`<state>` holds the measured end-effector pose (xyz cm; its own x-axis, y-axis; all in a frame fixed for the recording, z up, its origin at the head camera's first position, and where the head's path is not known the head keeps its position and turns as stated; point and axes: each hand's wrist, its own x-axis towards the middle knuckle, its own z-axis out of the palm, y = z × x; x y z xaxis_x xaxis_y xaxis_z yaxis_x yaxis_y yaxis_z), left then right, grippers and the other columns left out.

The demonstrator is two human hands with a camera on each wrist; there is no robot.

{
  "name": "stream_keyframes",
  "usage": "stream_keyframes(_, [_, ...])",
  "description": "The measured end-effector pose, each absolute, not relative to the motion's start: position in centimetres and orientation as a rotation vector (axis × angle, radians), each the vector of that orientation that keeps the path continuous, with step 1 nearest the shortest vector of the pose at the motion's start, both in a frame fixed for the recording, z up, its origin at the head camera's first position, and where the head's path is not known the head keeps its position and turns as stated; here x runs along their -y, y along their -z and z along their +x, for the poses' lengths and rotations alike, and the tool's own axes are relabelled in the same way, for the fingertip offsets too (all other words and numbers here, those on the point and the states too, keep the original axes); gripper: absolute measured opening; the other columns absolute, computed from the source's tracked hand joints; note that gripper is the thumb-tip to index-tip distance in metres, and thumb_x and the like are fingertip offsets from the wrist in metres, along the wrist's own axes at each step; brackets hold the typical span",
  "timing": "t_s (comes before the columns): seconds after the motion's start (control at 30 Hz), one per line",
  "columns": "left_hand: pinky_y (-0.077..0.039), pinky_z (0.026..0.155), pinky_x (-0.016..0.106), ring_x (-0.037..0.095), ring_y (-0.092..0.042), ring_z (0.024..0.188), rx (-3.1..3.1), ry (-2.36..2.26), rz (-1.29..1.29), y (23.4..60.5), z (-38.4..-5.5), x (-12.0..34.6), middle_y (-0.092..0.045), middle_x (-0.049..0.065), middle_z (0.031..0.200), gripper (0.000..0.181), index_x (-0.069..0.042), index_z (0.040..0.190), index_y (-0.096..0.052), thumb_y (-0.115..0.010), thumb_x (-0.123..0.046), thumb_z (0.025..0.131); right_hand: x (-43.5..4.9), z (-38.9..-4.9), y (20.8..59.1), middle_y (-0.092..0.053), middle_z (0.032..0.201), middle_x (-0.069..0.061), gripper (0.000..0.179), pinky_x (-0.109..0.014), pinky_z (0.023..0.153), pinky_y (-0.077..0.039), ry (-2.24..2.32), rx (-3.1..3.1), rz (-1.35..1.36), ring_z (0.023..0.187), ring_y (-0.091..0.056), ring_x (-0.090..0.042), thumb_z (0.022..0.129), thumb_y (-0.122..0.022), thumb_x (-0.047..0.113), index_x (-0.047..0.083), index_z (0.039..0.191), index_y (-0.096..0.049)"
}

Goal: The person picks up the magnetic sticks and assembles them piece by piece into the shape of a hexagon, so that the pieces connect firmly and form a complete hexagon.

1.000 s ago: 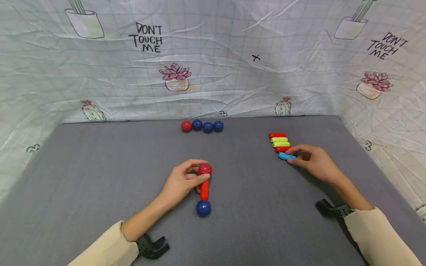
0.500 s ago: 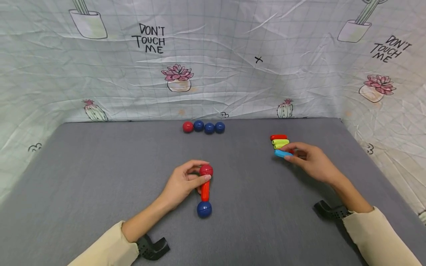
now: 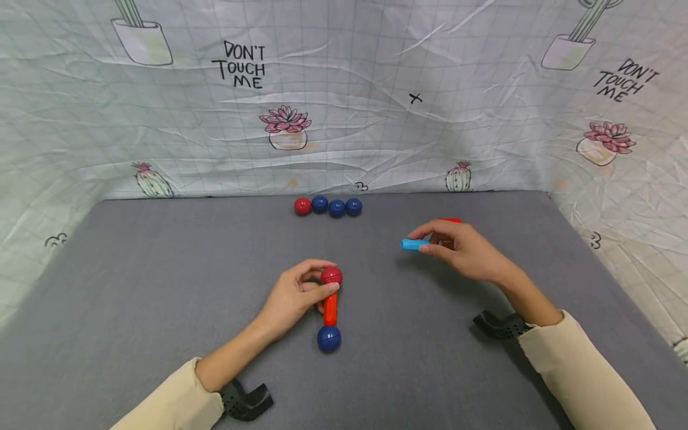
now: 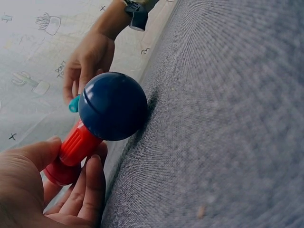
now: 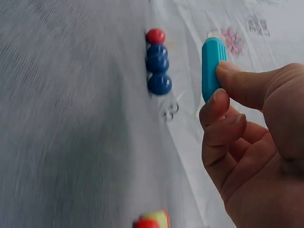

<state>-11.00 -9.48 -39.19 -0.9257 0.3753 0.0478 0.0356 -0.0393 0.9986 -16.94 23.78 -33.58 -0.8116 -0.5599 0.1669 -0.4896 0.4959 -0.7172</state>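
My left hand (image 3: pixel 286 301) grips the red ball (image 3: pixel 331 275) end of a dumbbell-shaped piece mid-table. From that ball a ridged red rod (image 3: pixel 330 309) runs toward me to a dark blue ball (image 3: pixel 329 338); the left wrist view shows this blue ball (image 4: pixel 114 106) large in front. Between thumb and fingers, my right hand (image 3: pixel 470 254) pinches a short light blue rod (image 3: pixel 412 244), raised over the table with a shadow below. Its ridged side (image 5: pixel 212 69) faces the right wrist view. The right hand mostly covers the other rods behind it; a red rod (image 3: pixel 450 220) peeks out.
A row of loose balls, one red (image 3: pixel 303 206) and several blue (image 3: pixel 337 208), lies by the back edge of the grey table (image 3: pixel 177 286). Behind stands a white printed cloth (image 3: pixel 365 143). Red and yellow rod ends (image 5: pixel 154 221) show low in the right wrist view.
My right hand has lifted the light blue rod from the row of rods and carried it left. The left hand keeps its hold on the dumbbell-shaped piece in the same spot.
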Motion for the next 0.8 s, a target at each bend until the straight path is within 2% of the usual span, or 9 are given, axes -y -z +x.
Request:
stream_keyframes(0.13, [-0.055,0.058,0.036,0.019,-0.06,0.059,-1.991,-2.064,0.43,39.2,-11.0,9.4,-0.063,0.016,0.098,0.041,0.002,0.125,-0.056,-0.069,-0.011,0.089,-22.3,-17.2,33.5,-0.065,0.094,-0.006,0.026,-0.026,0.057,-0.043,1.221,-2.587,-0.963,0.073,-0.056,-0.016,0.091,-0.065,0.009,0.02,0.115,-0.066])
stream_keyframes(0.4, [-0.055,0.059,0.034,0.018,-0.06,0.061,-1.991,-2.065,0.408,39.3,-11.1,9.5,-0.064,0.015,0.101,0.041,0.001,0.126,-0.056,-0.069,-0.01,0.089,-19.6,-17.6,33.4,-0.064,0.097,0.006,0.022,-0.029,0.061,-0.046,1.211,-2.527,-1.047,0.08,-0.055,-0.017,0.092,-0.066,0.014,0.018,0.113,-0.068])
stream_keyframes(0.8, [-0.055,0.06,0.035,0.021,-0.061,0.061,-2.016,-2.037,0.381,39.2,-11.1,9.5,-0.065,0.016,0.103,0.042,-0.001,0.128,-0.055,-0.069,-0.014,0.09,-16.5,-17.6,33.3,-0.063,0.097,0.01,0.024,-0.029,0.061,-0.046,1.128,-2.463,-1.208,0.073,-0.054,-0.014,0.09,-0.069,0.015,0.021,0.113,-0.068])
